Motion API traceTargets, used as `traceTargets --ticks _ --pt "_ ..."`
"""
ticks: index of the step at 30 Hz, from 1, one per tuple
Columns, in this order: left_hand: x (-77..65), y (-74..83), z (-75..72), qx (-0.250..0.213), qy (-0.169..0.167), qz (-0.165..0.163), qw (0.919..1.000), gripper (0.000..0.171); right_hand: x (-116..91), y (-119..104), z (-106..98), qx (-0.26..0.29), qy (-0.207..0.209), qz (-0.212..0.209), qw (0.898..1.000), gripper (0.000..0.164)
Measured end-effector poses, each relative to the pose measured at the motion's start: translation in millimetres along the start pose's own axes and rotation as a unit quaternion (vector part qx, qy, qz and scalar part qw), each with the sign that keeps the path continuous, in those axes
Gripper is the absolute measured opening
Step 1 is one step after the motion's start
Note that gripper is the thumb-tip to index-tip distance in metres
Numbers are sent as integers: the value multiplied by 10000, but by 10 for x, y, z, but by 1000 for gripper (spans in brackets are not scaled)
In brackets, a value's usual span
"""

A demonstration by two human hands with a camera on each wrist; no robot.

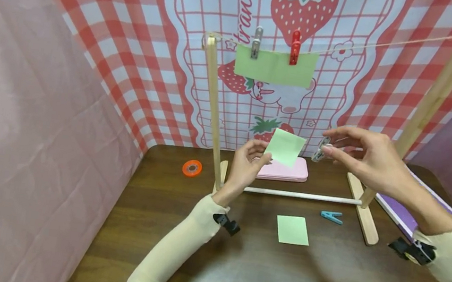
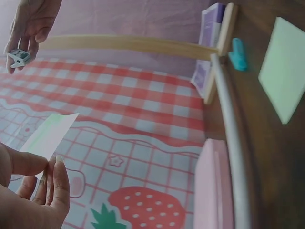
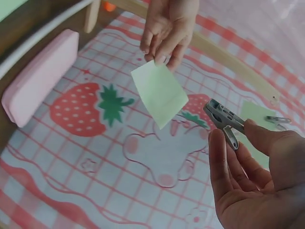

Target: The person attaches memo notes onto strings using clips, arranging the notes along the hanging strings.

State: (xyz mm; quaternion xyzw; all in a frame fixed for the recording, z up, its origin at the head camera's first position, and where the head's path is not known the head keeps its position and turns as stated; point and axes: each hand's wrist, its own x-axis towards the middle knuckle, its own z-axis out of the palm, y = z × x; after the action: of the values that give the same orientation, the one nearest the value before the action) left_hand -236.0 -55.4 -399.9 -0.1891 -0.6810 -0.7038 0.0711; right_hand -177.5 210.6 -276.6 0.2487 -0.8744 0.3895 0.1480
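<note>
My left hand (image 1: pixel 249 163) pinches a pale green paper square (image 1: pixel 286 147) by its edge, holding it up between the posts. To its right, my right hand (image 1: pixel 367 157) grips a grey clothespin (image 1: pixel 320 149) between thumb and fingers; the right wrist view shows this clothespin (image 3: pixel 223 121) side-on. Above both hands, a string (image 1: pixel 414 43) runs between two wooden posts. Green paper (image 1: pixel 273 73) hangs from it under a grey clothespin (image 1: pixel 257 42) and a red clothespin (image 1: pixel 295 48). Another green square (image 1: pixel 293 230) lies on the table, near a blue clothespin (image 1: pixel 331 217).
A white rod (image 1: pixel 300 195) joins the feet of the left post (image 1: pixel 213 106) and right post (image 1: pixel 439 100). Behind it lies a pink case (image 1: pixel 286 169). An orange disc (image 1: pixel 192 168) is left of the frame; a purple flat item (image 1: pixel 407 208) is at right on the table (image 1: pixel 146 226).
</note>
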Motion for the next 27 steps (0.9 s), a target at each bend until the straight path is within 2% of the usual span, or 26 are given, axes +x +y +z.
traceTargets --ticks 6,13,17,23,27 --pt "134 115 32 4 157 96 9998 29 169 -148 -78 -201 127 -291 9993 35" --pt "269 239 87 -236 288 172 9992 30 338 -308 -183 -277 353 -398 9982 33" --pt "315 290 104 -189 388 273 9987 30 399 -394 -253 -294 461 -432 9976 33" --pt "403 329 158 -275 462 503 9973 32 475 -480 -362 49 595 -236 9979 34" --pt "444 355 199 -416 518 489 9966 33 537 -498 -422 239 744 -307 9965 34"
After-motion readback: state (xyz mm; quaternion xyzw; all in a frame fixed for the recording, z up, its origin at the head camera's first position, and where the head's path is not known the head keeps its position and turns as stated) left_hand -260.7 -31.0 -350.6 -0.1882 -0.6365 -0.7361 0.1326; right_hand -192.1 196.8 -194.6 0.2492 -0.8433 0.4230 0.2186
